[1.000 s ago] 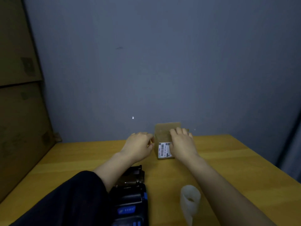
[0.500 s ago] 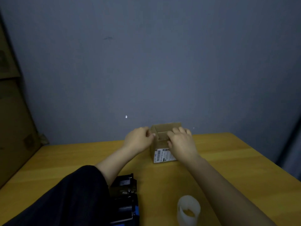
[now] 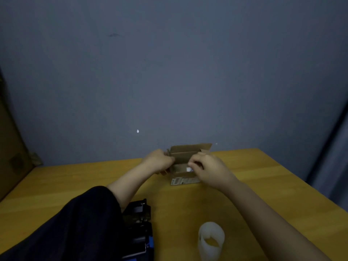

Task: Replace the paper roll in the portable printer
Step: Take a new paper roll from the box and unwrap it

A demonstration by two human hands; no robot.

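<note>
A small brown cardboard box (image 3: 185, 156) with a white barcode label stands near the far edge of the wooden table (image 3: 263, 185), its top flaps raised. My left hand (image 3: 159, 161) grips the box's left flap. My right hand (image 3: 209, 167) pinches at the box's right front flap; something white shows inside just by its fingertips. The black and blue portable printer (image 3: 140, 228) lies at the near edge with its lid up, partly hidden by my dark left sleeve. A loose curl of white paper roll (image 3: 211, 240) stands on the table to the printer's right.
A grey wall rises right behind the table. Large cardboard sheets (image 3: 11, 147) lean at the far left. A dark curtain edge (image 3: 335, 147) hangs at the right past the table's corner.
Both hands have spread the box's flaps further apart, so the inside now shows. The view has tilted and shifted right, with the printer lower in frame.
</note>
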